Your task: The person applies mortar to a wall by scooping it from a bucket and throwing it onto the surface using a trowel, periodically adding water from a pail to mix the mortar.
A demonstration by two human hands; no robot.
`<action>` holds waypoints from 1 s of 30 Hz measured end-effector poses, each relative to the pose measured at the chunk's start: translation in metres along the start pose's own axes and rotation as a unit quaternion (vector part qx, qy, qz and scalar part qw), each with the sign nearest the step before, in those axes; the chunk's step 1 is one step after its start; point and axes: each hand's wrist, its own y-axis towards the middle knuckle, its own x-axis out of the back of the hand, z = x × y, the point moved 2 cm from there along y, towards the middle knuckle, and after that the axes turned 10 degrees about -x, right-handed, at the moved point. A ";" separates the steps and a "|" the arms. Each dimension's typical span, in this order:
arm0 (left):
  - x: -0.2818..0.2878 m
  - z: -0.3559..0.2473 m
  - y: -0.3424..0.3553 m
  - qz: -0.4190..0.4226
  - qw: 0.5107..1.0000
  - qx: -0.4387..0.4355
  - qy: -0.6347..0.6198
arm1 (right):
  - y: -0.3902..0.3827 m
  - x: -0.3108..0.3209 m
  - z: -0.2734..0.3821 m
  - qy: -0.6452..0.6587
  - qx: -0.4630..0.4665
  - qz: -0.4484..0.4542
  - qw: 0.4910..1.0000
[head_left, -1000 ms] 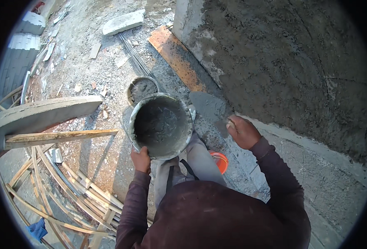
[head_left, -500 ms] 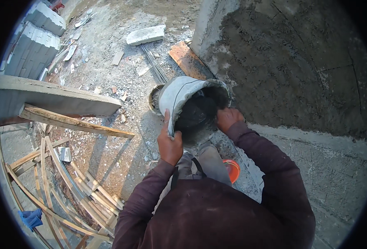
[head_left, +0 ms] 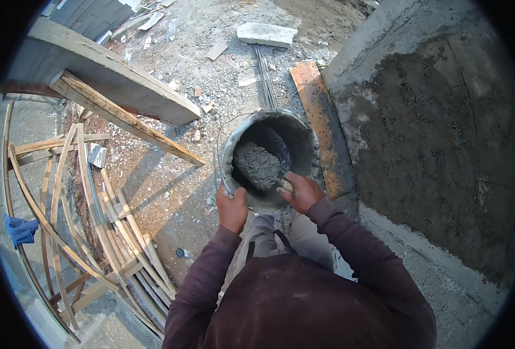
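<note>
Before the legs (head_left: 311, 234), the bucket (head_left: 307, 142) opens upward, left fingers (head_left: 240, 196) gripping it, right fingers (head_left: 293, 180) a handle (head_left: 286, 185).

Outdoor constr. site, sunlit: rough ground (head_left: 182, 189) strewn w/ rubble (head_left: 197, 92), a wall (head_left: 362, 52) partly coated in dark, rough render (head_left: 432, 145), timber lengths (head_left: 147, 243) piled at L, thin metal rods (head_left: 264, 75), grey blocks (head_left: 97, 17) stacked at far L & a bucket (head_left: 229, 152) w/ wet-looking mortar (head_left: 258, 167) inside.

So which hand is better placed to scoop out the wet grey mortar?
Probably the right hand: it grips a short pale handle beside the wet grey mortar, while the left hand holds the round grey bucket by its rim.
</note>
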 end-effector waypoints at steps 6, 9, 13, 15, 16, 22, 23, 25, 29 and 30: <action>0.043 0.068 -0.001 -0.159 0.982 0.084 -0.064 | 0.009 0.083 0.019 -0.010 0.154 0.007 0.988; 0.045 0.076 -0.012 -0.239 0.961 0.135 -0.021 | 0.044 0.112 -0.017 0.053 0.209 0.076 0.974; 0.060 0.095 -0.033 -0.305 0.943 0.129 0.045 | 0.122 0.136 -0.121 0.278 -0.002 0.343 0.897; 0.051 0.102 -0.035 -0.310 0.938 0.134 0.075 | 0.176 0.151 -0.212 0.372 -0.066 0.368 0.850; 0.045 0.104 -0.028 -0.310 0.936 0.137 0.096 | 0.202 0.168 -0.258 0.420 -0.111 0.343 0.833; 0.005 0.115 -0.027 -0.277 0.940 0.164 0.117 | 0.187 0.332 -0.310 0.330 -0.130 -0.196 0.914; -0.003 0.114 -0.027 -0.249 0.943 0.192 0.112 | 0.142 0.346 -0.290 0.329 -0.133 -0.210 0.911; -0.018 0.116 -0.021 -0.189 0.956 0.203 0.091 | 0.065 0.351 -0.262 0.327 -0.158 -0.204 0.909; -0.048 0.126 -0.012 -0.083 0.975 0.194 0.071 | -0.026 0.282 -0.216 0.257 -0.141 -0.043 0.955; -0.061 0.119 -0.008 -0.036 0.982 0.177 0.063 | -0.038 0.251 -0.202 0.191 -0.120 0.012 0.974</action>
